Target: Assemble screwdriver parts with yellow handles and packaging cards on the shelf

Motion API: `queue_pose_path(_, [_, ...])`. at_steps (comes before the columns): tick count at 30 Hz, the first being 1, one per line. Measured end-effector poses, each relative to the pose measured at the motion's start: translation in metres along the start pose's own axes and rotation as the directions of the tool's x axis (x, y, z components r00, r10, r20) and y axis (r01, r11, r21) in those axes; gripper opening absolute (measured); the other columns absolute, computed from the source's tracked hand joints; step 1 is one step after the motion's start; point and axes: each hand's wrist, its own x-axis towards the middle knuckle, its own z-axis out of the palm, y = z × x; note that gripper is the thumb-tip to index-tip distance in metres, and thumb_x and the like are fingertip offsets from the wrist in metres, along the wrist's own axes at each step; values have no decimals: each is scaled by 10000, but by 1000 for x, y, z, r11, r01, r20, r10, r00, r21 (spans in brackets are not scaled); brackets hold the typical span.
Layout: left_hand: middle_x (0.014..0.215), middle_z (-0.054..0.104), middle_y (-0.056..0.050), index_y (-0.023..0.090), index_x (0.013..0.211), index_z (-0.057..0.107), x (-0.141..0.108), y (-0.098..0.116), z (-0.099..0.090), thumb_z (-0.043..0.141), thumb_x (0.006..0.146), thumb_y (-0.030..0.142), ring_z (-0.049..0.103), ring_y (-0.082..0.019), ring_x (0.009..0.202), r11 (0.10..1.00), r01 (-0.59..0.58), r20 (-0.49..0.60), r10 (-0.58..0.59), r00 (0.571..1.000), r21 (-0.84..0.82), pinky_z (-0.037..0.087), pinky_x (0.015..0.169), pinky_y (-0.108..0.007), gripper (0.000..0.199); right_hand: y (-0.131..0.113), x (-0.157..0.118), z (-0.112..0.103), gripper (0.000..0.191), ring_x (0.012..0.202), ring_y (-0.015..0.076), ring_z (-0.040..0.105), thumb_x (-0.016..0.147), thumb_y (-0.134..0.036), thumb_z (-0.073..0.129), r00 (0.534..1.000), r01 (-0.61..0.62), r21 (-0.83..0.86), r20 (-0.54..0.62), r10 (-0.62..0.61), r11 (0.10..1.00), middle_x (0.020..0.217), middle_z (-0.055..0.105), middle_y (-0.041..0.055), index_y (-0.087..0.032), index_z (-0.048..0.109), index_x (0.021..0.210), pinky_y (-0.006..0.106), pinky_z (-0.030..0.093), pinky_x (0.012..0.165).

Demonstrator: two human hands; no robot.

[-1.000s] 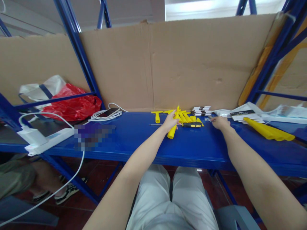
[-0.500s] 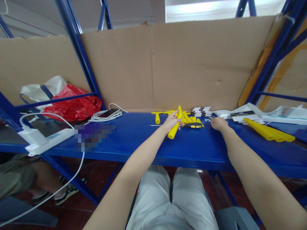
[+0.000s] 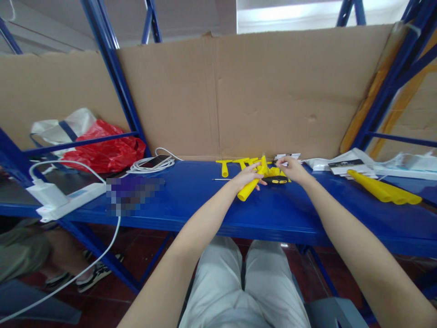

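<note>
Fingers of the left hand (image 3: 246, 177) are wrapped round a yellow plastic handle (image 3: 251, 186), a tapered tube held at a slant, its open lower end pointing toward the person and hanging just over the blue shelf (image 3: 205, 196). The right hand (image 3: 289, 166) sits close beside it at the handle's upper end, fingertips pinched together there; whatever is between them is too small to make out, so I cannot tell if it grips anything. Both forearms reach out from the body across the shelf's front edge.

Right under and behind the hands lies a small heap of more yellow pieces (image 3: 273, 171), with a black-and-yellow screwdriver (image 3: 276, 180) lying flat across the front of it. Two T-shaped yellow parts (image 3: 223, 166) rest a little to the left, near the cardboard sheet (image 3: 266, 91) that backs the shelf. A thin metal rod (image 3: 220, 179) lies in front of them.

Further right, well apart from the hands, a long yellow cone (image 3: 384, 190) lies on its side next to some white packets (image 3: 344, 164). Off to the left are a phone on a coiled white cable (image 3: 153, 162), a white power strip (image 3: 64, 200) with a charger plugged in, and a red plastic bag (image 3: 102, 152). Another person's leg and shoe (image 3: 92, 273) show below the shelf at the left.
</note>
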Motion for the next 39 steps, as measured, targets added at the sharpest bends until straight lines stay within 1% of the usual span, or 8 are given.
queue_pose_path(3, [1328, 517, -169, 233, 1495, 233, -1, 0, 1, 489, 810, -2, 642, -79, 579, 1000, 0, 4, 0, 1000, 16, 466, 421, -173, 768, -14, -3, 7, 60, 826, 207, 578, 760, -220, 528, 997, 68, 109, 27, -71, 992, 806, 623, 62, -195, 559, 716, 359, 463, 810])
queue_pose_path(7, [1292, 533, -159, 235, 1497, 231, -1, -2, 2, 494, 806, 2, 636, -75, 572, 999, -20, 12, 20, 1000, 35, 465, 411, -168, 775, -23, -5, 13, 57, 829, 206, 566, 747, -227, 536, 992, 108, 125, 46, -114, 986, 792, 598, 58, -200, 546, 697, 356, 450, 815])
queue_pose_path(12, [1278, 536, -156, 259, 1501, 230, 1, -6, 0, 492, 808, 7, 644, -88, 601, 997, -30, 29, 28, 999, 74, 474, 421, -166, 782, -19, -3, 15, 63, 820, 212, 555, 744, -244, 520, 988, 152, 128, 7, -154, 980, 788, 580, 60, -204, 526, 695, 370, 449, 804])
queue_pose_path(18, [1387, 454, -161, 307, 1477, 295, 4, -9, -1, 540, 776, -2, 657, -96, 631, 996, -58, 36, 56, 998, 73, 479, 421, -156, 804, -14, -1, 18, 69, 821, 220, 554, 743, -265, 518, 980, 199, 148, -46, -194, 969, 762, 564, 55, -214, 510, 697, 391, 462, 801])
queue_pose_path(24, [1340, 496, -165, 279, 1473, 309, 2, -8, 0, 520, 776, -6, 649, -99, 593, 996, -65, 37, 62, 997, 61, 480, 403, -174, 782, -10, 0, 27, 91, 850, 221, 569, 742, -290, 550, 986, 158, 189, -76, -146, 969, 836, 584, 68, -209, 511, 752, 407, 482, 798])
queue_pose_path(30, [1299, 545, -156, 262, 1471, 310, -1, -5, 2, 520, 771, -11, 638, -84, 562, 998, -51, 15, 51, 999, 32, 470, 399, -162, 780, -4, 0, 31, 330, 930, 228, 592, 734, -373, 626, 990, 122, 272, -105, -96, 955, 1051, 601, 112, -195, 509, 987, 433, 489, 844])
queue_pose_path(35, [1258, 574, -165, 239, 1474, 305, 0, -3, -2, 525, 793, -3, 664, -113, 569, 997, -45, 53, 48, 997, -69, 477, 416, -187, 755, 0, 1, 30, 431, 1012, 248, 592, 751, -507, 628, 998, 40, 289, -67, -22, 956, 1110, 605, 136, -187, 529, 1023, 450, 475, 910])
queue_pose_path(39, [1254, 580, -160, 241, 1469, 308, 1, -2, -4, 530, 789, -14, 668, -116, 568, 992, -43, 83, 53, 995, -121, 477, 423, -193, 759, -2, 1, 29, 469, 1021, 239, 598, 782, -576, 588, 1000, -26, 275, -8, 30, 961, 1125, 615, 134, -180, 558, 1030, 445, 463, 939])
